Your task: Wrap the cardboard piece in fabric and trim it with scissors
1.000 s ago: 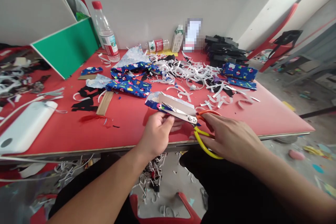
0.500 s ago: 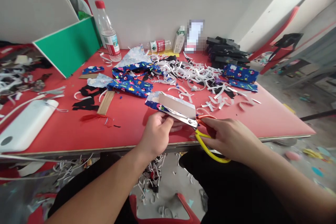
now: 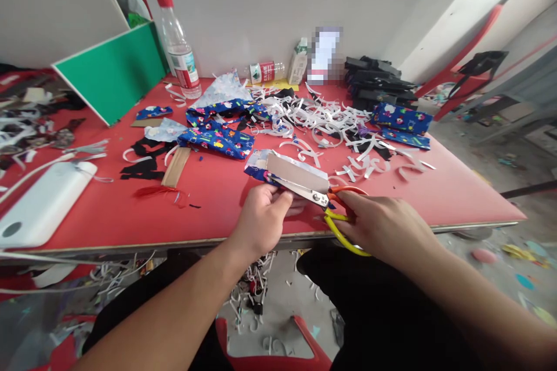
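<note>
My left hand (image 3: 265, 217) is closed on a blue patterned fabric piece with a flat grey-beige card (image 3: 298, 173) on top, just over the table's front edge. My right hand (image 3: 378, 223) grips scissors (image 3: 346, 237) with one orange and one yellow handle loop. The blades lie along the near long edge of the card, their tips pointing left, over my left fingers. Blue patterned fabric (image 3: 217, 142) lies crumpled behind my left hand. Another folded blue piece (image 3: 402, 119) rests at the table's right.
White strip scraps (image 3: 324, 119) cover the middle of the red table (image 3: 209, 208). Behind stand an upright bottle (image 3: 185, 64), a lying bottle (image 3: 266, 72), a carton (image 3: 298, 62) and a black stack (image 3: 376, 82). A white power bank (image 3: 47, 203) and green board (image 3: 115, 72) are left.
The scissors' handle loops have come closer together and the blades have closed further along the card's edge. The camera view has shifted slightly.
</note>
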Demonstrator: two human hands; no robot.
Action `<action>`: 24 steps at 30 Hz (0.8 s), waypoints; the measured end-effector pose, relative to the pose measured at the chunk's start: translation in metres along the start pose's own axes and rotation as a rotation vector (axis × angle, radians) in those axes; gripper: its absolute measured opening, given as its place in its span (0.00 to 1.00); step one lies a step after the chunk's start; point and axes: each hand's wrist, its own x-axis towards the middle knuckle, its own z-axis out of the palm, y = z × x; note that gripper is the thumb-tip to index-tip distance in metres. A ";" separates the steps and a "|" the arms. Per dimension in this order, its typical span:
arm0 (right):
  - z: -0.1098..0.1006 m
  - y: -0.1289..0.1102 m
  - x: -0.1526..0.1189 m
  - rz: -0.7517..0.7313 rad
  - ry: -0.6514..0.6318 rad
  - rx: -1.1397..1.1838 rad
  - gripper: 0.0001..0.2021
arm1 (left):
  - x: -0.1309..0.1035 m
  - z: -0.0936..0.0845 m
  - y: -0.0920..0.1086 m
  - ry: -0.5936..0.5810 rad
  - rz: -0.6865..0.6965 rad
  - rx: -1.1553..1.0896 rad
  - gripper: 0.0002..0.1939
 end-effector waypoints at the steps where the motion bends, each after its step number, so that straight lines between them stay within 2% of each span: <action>1: -0.002 -0.002 0.000 0.000 0.013 -0.006 0.16 | 0.000 0.000 0.000 -0.007 0.001 0.000 0.08; 5: -0.010 -0.007 0.002 0.015 0.015 -0.009 0.20 | 0.000 0.001 0.000 -0.022 0.003 -0.008 0.08; 10: -0.011 -0.006 0.002 0.022 -0.053 -0.030 0.17 | 0.001 0.002 0.001 -0.003 0.006 -0.008 0.07; 17: -0.015 -0.004 0.009 0.024 -0.010 -0.030 0.15 | 0.003 0.001 -0.005 0.025 -0.027 0.093 0.08; 24: -0.018 -0.006 0.012 0.025 -0.071 -0.090 0.16 | 0.004 0.000 -0.005 0.002 -0.032 0.099 0.08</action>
